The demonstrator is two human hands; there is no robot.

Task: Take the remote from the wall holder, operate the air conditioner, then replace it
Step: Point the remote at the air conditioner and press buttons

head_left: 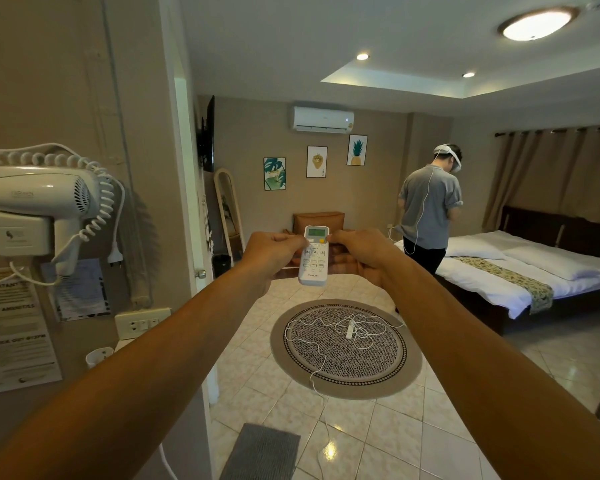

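Observation:
A white remote with a green screen and an orange button is held upright at arm's length, mid-frame. My left hand grips its left side with the thumb over the buttons. My right hand holds its right edge near the orange button. The screen end points up toward the white air conditioner, mounted high on the far wall with a small light showing. No wall holder for the remote is visible.
A wall-mounted hair dryer with a coiled cord hangs at left above a socket. A round rug with a tangled white cable lies on the tiled floor. A person stands by the bed at right.

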